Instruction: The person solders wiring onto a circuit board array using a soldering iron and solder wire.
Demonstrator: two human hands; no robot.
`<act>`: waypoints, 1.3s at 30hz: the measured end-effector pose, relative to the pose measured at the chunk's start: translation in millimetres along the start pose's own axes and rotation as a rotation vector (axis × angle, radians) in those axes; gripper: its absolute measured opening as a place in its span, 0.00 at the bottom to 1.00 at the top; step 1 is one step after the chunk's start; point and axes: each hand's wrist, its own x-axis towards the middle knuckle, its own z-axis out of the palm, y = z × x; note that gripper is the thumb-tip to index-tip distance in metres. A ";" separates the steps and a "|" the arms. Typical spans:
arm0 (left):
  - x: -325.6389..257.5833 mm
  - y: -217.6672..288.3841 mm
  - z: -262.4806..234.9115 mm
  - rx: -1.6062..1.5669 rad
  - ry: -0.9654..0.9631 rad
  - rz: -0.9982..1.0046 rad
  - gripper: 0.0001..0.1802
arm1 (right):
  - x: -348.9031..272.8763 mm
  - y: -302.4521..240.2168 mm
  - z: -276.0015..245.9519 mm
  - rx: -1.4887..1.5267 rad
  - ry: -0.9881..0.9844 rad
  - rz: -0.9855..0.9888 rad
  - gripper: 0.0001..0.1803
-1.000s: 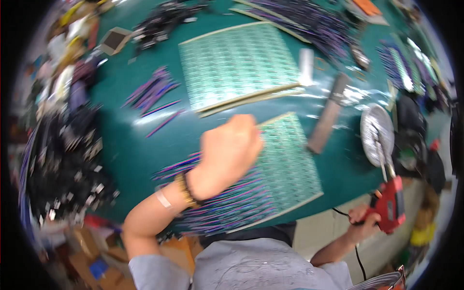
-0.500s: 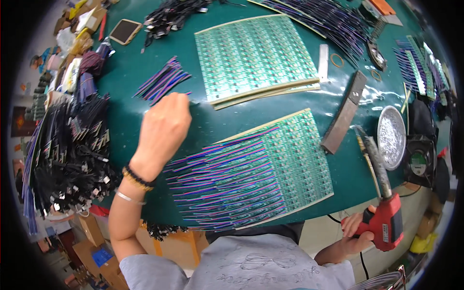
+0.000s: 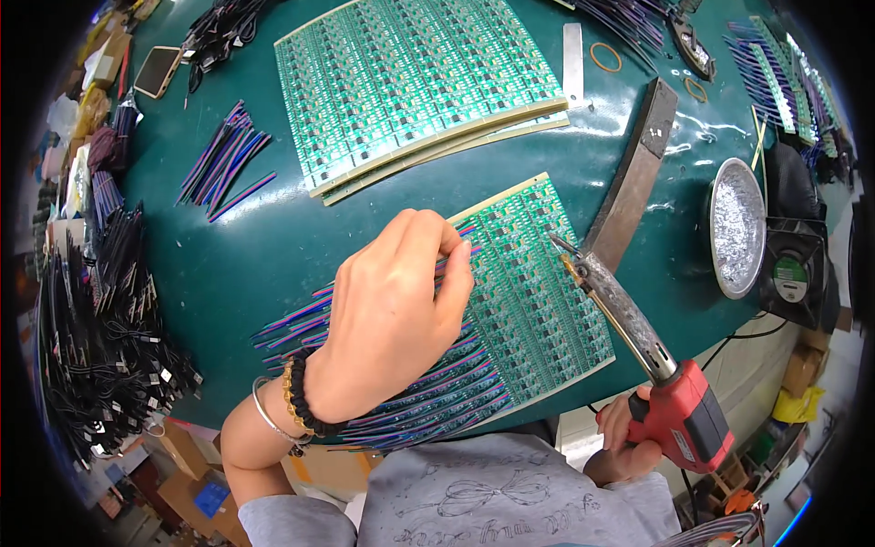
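My left hand (image 3: 392,310) reaches over a green circuit-board panel (image 3: 538,292), thumb and forefinger pinched at the top end of the wire rows. Coloured wire shows at the fingertips; most of its length is hidden behind the hand. Rows of blue, pink and black wires (image 3: 465,383) cover the panel's left part, while its right part is bare. In my right hand (image 3: 624,438) is a red-and-black soldering gun (image 3: 688,419), fingers wrapped round its grip. Its metal tip points up and left, over the panel's upper right edge, apart from my left fingertips.
Beyond lies a stack of circuit-board panels (image 3: 419,82), with a loose wire pile (image 3: 223,159) to its left. A dark metal bar (image 3: 633,173), a silver bowl (image 3: 736,228) and a small fan (image 3: 791,278) are at right. Black cables (image 3: 109,337) heap at the left edge.
My left hand has moved from the loose wire pile, right and nearer, to the panel. The soldering gun's tip has swung left over the panel. The view has shifted.
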 end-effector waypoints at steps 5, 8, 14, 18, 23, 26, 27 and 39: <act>-0.7 1.1 6.4 0.110 0.016 0.020 0.08 | 10.0 6.2 0.0 0.098 -0.136 -0.061 0.53; 1.4 -1.3 8.0 0.135 0.047 0.053 0.09 | -13.7 8.6 -1.1 0.112 -0.013 -0.010 0.55; 1.8 -3.0 11.3 0.160 0.063 0.061 0.10 | -13.4 6.9 -4.1 0.018 0.019 0.065 0.59; 2.6 -1.0 9.3 0.167 0.055 0.056 0.10 | -17.1 31.8 -11.6 0.028 -0.165 -0.216 0.52; 4.2 0.1 3.3 0.103 -0.005 -0.002 0.07 | -31.5 10.6 2.0 0.036 0.134 0.239 0.43; 5.2 -0.6 3.6 0.091 -0.023 -0.004 0.07 | -2.8 -1.4 4.3 0.019 0.083 0.241 0.40; 5.4 -0.4 3.3 0.090 -0.022 -0.006 0.07 | 8.0 -4.5 3.5 0.005 -0.064 0.201 0.39; 5.4 0.7 4.8 0.118 0.006 -0.007 0.07 | -15.1 2.7 6.8 -0.086 0.111 0.107 0.37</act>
